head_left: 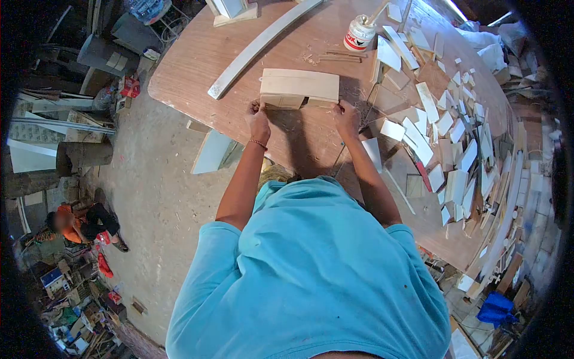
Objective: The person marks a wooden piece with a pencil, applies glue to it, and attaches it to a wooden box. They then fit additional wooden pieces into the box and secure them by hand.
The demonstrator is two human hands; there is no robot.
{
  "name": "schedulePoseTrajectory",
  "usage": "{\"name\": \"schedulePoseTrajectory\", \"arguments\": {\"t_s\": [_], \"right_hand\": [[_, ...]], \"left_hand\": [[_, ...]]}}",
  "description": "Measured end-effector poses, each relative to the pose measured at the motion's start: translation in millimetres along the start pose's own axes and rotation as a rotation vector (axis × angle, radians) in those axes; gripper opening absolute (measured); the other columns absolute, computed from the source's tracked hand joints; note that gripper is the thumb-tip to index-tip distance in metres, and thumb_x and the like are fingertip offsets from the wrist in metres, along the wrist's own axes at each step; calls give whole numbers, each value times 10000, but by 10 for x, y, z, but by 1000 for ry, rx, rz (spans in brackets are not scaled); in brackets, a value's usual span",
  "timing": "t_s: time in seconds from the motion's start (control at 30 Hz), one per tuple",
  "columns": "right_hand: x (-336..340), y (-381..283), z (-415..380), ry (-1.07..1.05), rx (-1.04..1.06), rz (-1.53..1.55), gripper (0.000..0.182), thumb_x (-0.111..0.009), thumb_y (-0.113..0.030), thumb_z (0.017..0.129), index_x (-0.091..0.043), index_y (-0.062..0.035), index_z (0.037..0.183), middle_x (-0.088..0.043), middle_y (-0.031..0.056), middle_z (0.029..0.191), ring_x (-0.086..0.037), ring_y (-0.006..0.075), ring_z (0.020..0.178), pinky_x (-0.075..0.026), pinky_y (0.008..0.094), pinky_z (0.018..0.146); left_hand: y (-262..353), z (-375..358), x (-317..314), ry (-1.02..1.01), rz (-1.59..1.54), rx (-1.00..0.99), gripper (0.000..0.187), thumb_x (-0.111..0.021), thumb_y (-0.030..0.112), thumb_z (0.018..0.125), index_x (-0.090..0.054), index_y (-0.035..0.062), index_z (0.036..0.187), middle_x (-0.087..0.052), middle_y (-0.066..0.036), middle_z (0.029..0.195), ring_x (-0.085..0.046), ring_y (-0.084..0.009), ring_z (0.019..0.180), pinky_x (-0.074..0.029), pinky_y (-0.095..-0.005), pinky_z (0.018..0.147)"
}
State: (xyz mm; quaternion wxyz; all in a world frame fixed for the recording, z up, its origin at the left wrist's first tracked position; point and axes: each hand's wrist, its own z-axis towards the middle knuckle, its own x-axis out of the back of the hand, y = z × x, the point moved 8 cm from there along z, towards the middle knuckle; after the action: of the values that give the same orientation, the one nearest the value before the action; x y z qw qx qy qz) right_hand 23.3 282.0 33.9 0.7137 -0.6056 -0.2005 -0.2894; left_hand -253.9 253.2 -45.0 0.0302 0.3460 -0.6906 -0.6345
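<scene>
A small box-like piece of pale wood (300,84) with a flat, slightly curved top rests on the brown table. Its front face shows a dark gap near the middle. My left hand (258,121) grips its near left corner with curled fingers. On the opposite side, my right hand (347,119) pinches the near right corner between thumb and fingers. The fingertips are partly hidden against the wood. Beyond the piece stands an open white glue jar (359,35) with a stick or brush handle poking out. Thin wood strips (342,57) and shavings lie before the jar.
A long pale curved board (263,49) crosses the table (191,72) at far left. Many white and wooden offcuts (445,122) cover the right side, with a red-handled tool (423,175) among them. A person in orange (75,224) sits on the floor at left.
</scene>
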Motion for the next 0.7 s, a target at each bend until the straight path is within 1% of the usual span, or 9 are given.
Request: {"name": "schedulePoseTrajectory", "arguments": {"t_s": [0.07, 0.1, 0.17, 0.2, 0.27, 0.4, 0.5, 0.57, 0.7], "right_hand": [[-5, 19, 3, -13, -6, 2, 209, -618, -171, 719, -533, 13, 669, -534, 199, 635, -534, 346, 601, -390, 396, 541], [-7, 22, 5, -21, -2, -17, 223, -603, -209, 726, -547, 5, 695, -540, 195, 634, -540, 342, 599, -396, 390, 538], [-12, 25, 13, -27, 2, -35, 245, -587, -246, 733, -561, -3, 720, -546, 191, 633, -547, 337, 597, -401, 385, 535], [-8, 19, 10, -19, 8, -33, 239, -590, -239, 732, -560, -2, 719, -546, 191, 633, -545, 337, 595, -401, 384, 535], [-5, 14, 9, -11, 14, -30, 233, -592, -231, 731, -560, -1, 719, -546, 191, 633, -543, 338, 592, -401, 384, 535], [-10, 17, 14, -7, 19, -56, 211, -602, -206, 733, -562, 0, 716, -557, 189, 656, -548, 344, 615, -405, 392, 552], [-14, 12, 8, -12, 20, -53, 207, -604, -196, 741, -564, 6, 714, -567, 192, 679, -554, 351, 641, -407, 400, 568], [-5, -1, 4, -5, 34, -40, 214, -603, -197, 744, -562, 11, 713, -565, 196, 678, -552, 357, 645, -404, 402, 567], [11, -12, -4, -20, -17, -18, 206, -602, -205, 736, -573, -1, 726, -554, 190, 638, -550, 345, 604, -405, 379, 537]], "left_hand": [[-60, 50, 69, 128, -1, -55, 13, -525, 24, 808, -532, 29, 817, -528, -7, 751, -459, -84, 678, -366, -202, 605], [-43, 28, 27, 127, -1, -55, 13, -525, 24, 808, -532, 29, 817, -528, -7, 751, -459, -84, 678, -366, -202, 605], [95, -25, 6, 227, 190, -154, 75, -555, 50, 790, -544, -2, 843, -543, -29, 750, -475, -104, 667, -384, -230, 599], [112, -44, -13, 226, 190, -154, 75, -555, 50, 790, -544, -2, 843, -543, -29, 750, -475, -104, 667, -384, -230, 599], [231, -110, -18, 308, 522, -213, 157, -571, 57, 771, -549, -27, 901, -553, -48, 746, -486, -121, 646, -402, -246, 600], [207, -102, -26, 307, 491, -225, 208, -569, 81, 769, -549, -30, 944, -559, -59, 735, -488, -125, 626, -404, -252, 582], [187, -106, -64, 240, 331, -179, 221, -558, 115, 779, -548, -20, 953, -534, -34, 735, -478, -119, 637, -400, -254, 580], [98, -100, -138, 132, 155, -20, 262, -574, 196, 788, -533, -17, 936, -493, -6, 731, -452, -107, 638, -390, -249, 576], [144, -109, -171, 105, 336, -14, 295, -603, 247, 779, -512, -9, 896, -444, 13, 720, -409, -90, 625, -367, -229, 564]]}}
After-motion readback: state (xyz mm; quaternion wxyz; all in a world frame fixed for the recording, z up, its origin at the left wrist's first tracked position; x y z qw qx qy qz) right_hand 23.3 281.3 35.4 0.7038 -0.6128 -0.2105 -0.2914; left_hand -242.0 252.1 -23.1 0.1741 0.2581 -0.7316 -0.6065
